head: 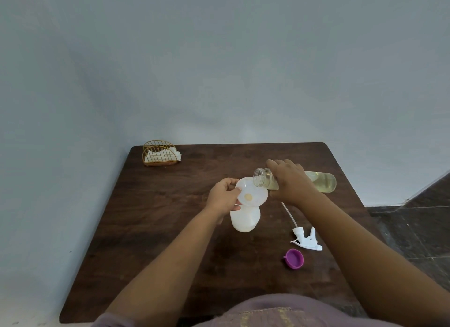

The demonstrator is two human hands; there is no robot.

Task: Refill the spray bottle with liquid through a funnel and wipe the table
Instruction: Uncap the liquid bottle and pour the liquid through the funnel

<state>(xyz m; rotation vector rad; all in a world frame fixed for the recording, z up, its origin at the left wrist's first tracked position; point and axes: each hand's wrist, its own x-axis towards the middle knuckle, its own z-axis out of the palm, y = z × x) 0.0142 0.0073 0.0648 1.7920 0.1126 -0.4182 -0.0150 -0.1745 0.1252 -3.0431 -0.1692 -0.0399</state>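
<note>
Head view showed the dark worktop [155, 229] at centre frame, where the right hand [289, 180] gripped a tilted clear bottle [321, 181] of yellowish liquid over the white funnel [253, 192], which the left hand [222, 197] pinched atop the white spray bottle [244, 220], with the sprayer head [306, 239] and purple cap [294, 258] lower right.

1. A dark wooden surface [151, 219] carries everything.
2. A white spray bottle [244, 220] stands below the left fingers [232, 189].
3. A spray head [307, 239] and purple cap [294, 258] lie nearer than the right fingers [280, 165].
4. A gold napkin holder [159, 153] sits far beyond the left fingers.
</note>
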